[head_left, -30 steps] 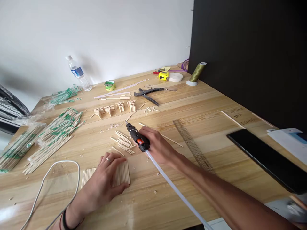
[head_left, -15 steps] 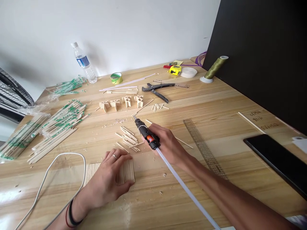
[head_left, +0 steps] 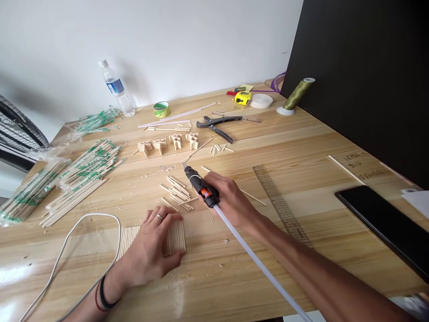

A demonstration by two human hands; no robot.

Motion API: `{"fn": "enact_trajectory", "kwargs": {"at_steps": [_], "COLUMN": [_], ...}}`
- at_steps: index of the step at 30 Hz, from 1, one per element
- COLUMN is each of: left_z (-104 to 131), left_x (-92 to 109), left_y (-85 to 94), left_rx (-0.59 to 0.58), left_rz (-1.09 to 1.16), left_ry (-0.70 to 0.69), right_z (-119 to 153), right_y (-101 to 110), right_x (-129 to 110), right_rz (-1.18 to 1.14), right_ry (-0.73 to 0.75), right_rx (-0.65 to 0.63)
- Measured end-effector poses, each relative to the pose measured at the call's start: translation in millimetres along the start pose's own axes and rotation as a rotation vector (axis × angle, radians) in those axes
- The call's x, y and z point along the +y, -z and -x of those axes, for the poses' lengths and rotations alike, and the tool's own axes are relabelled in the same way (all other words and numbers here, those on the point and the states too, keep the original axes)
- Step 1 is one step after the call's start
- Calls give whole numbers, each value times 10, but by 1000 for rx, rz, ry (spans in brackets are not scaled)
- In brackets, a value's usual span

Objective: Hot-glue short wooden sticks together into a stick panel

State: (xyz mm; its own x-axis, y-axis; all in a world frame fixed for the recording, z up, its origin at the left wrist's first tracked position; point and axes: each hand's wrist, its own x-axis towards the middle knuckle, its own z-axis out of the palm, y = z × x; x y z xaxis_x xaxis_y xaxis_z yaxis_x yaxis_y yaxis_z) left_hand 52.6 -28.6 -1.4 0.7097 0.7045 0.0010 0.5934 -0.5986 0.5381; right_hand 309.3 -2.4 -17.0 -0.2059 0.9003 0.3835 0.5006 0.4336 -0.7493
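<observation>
My right hand (head_left: 226,194) is wrapped around a black hot glue gun (head_left: 201,185), with a long translucent glue stick (head_left: 254,257) trailing from its rear. The gun's nozzle points away from me, near a thin wooden stick on the table. My left hand (head_left: 156,243) straddles a flat panel of wooden sticks (head_left: 176,237) laid side by side, fingers at its far edge and thumb at its near edge. Part of the panel is hidden under that hand. Just beyond it lies a loose pile of short cut sticks (head_left: 176,192).
Several small stick-built pieces (head_left: 159,145) stand farther back, beside black cutters (head_left: 219,125). Bundles of wrapped sticks (head_left: 87,165) and a white cable (head_left: 63,246) lie at left. A clear ruler (head_left: 281,203) and a phone (head_left: 382,228) are at right; a bottle (head_left: 117,89) stands behind.
The view has shifted slightly, so most things appear a little farther left. Both hands keep their holds on the glue gun and the stick panel.
</observation>
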Motion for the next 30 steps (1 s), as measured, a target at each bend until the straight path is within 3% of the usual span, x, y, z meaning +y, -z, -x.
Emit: {"fn": "enact_trajectory", "kwargs": {"at_steps": [15,30], "left_z": [6,36], "left_x": [-53,-20], "left_y": [-26,55], "left_rx": [6,143], "left_rz": [42,182], "left_ry": [-13,58], "right_z": [10,13], "right_y": [-37,-50], "right_x": [17,83], "right_rz": [11,67], "right_ry": [40,86], "right_rx": [9,40]}}
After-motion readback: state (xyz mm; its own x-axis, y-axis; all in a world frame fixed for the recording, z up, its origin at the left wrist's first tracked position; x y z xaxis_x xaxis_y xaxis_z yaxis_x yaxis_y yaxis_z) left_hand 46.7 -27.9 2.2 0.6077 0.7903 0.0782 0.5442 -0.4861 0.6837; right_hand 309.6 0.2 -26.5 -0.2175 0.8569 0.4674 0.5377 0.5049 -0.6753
